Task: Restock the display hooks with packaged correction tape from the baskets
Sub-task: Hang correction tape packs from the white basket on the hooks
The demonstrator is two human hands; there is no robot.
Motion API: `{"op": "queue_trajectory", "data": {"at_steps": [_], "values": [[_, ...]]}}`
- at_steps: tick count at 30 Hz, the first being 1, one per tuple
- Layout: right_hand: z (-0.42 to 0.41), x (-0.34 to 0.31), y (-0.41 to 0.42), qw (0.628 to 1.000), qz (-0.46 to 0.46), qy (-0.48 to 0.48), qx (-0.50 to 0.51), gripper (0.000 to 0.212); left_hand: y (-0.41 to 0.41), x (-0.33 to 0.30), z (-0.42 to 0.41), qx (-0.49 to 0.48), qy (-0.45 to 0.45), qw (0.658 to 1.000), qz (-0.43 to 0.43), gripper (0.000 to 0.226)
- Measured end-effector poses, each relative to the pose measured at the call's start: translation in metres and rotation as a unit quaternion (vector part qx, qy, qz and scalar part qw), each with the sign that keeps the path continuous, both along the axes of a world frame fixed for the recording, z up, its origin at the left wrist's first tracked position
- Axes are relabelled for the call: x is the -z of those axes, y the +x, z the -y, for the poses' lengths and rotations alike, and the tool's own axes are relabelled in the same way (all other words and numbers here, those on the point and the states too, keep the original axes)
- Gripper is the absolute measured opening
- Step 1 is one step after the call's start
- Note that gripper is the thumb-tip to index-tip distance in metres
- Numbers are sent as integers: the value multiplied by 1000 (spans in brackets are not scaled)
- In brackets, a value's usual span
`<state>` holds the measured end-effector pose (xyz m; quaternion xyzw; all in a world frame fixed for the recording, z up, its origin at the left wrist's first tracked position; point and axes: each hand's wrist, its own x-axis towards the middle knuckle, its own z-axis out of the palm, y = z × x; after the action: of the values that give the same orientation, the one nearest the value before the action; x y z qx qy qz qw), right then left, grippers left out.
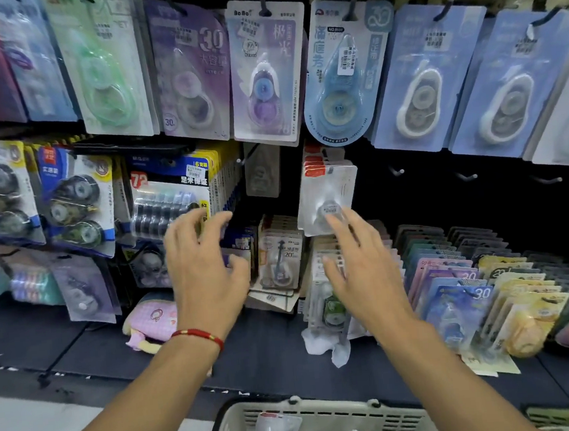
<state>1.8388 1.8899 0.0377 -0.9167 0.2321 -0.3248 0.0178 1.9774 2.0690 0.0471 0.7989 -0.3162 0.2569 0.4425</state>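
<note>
One basket [323,414] below — two hands, left [202,267] and right [363,270], each grip spread, empty.

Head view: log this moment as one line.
left hand: open, empty | right hand: open, fingertips at hanging clear white-carded tape pack | beige slatted plastic basket: stocked

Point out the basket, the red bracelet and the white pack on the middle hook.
basket [294,407]: head view, on its cream back rim.
red bracelet [200,334]: head view, on the band across the left wrist.
white pack [329,190]: head view, on the clear front blister.
</note>
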Motion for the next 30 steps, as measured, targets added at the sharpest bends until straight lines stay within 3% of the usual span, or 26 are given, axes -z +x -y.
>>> {"op": "queue_trajectory", "data": {"at_steps": [2, 4, 9, 14, 21, 24, 27, 30], "values": [[12, -5, 19, 997, -73, -36, -11, 67, 13, 2, -7, -28, 46, 998, -35, 76], [26, -16, 38, 992, -120, -36, 21, 64, 18, 11, -8, 6, 87, 993, -81, 85], [40, -35, 74, 985, -149, -51, 69, 63, 27, 28, -10, 36, 113, 990, -80, 90], [38, -33, 87, 987, -140, -34, 71, 76, 33, 32, -16, 32, 141, 988, -54, 86], [39, -14, 60, 985, -148, -34, 82, 62, 29, 36, -31, 49, 153, 987, -10, 77], [37, 6, 36, 987, -146, -16, 60, 54, 19, 45, -31, 101, 179, 978, 17, 68], [26, 36, 7, 985, -157, 68, 9, 38, -4, 71, -33, 194, 282, 939, -30, 53], [3, 69, -24, 943, -276, 171, -67, 28, -35, 112, -42, 264, 473, 840, -34, 48]]}}
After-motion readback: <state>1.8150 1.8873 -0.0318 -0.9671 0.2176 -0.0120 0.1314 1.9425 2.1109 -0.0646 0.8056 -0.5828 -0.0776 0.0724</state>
